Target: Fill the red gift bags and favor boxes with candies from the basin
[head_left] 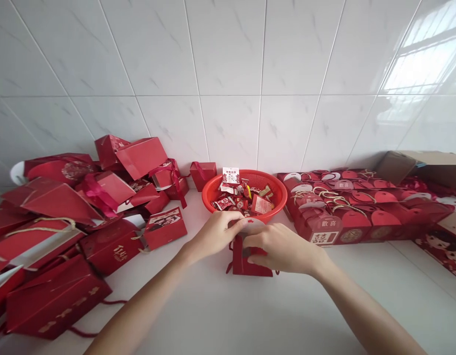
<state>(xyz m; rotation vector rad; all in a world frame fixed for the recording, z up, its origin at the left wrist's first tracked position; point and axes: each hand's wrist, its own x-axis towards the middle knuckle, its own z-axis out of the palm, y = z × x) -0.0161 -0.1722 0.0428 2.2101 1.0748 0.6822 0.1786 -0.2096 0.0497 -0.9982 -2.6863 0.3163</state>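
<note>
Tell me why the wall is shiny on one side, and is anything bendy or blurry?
Head view: glare, likely a window's reflection, on the upper right of the tiled wall; head view: tile lines fan outward toward the top, probably camera tilt and lens; head view: small print on wrapped packets, behind the red box, is mostly too soft to read.

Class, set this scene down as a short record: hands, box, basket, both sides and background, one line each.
Left hand: pinching the pale flap of a red box
Right hand: against the box, fingers curled
Box: on the white surface
Basket: orange-red, holding wrapped packets
Left side: red boxes, jumbled
Right side: boxes with rounded tops, in rows
Background: tiled wall
</note>
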